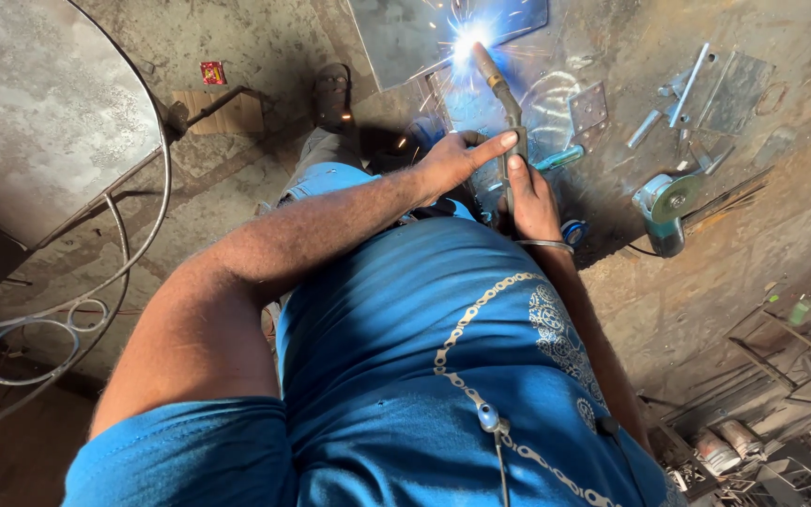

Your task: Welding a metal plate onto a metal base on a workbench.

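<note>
welding torch (502, 94) is up top centre, tip down on the steel sheet (396, 38) lying on the floor, bright blue-white arc (469, 39) at the contact point with sparks thrown around it. right hand (529, 199) is wrapped closed around the torch handle from below, metal bangle (546, 245) on that wrist. left hand (457, 160) is curled against the handle from the side, index finger laid straight out across it, touching. both hands sit just in front of the person's knees, above the blue shirt (424, 376).

just right of the torch: a small hinged plate (589, 107) flat on the floor, and a teal-handled tool (560, 158) partly hidden by the right hand. further right an angle grinder (665, 205) with its disc up, and loose flat steel strips (682, 89) well apart from the hands. sandalled foot (332, 94) just left of the sheet. far left a round metal tabletop (39, 103) with curled wrought-iron rod frame (68, 319). bottom right is a heap of scrap rods and cans (772, 441), too cluttered to sort.
</note>
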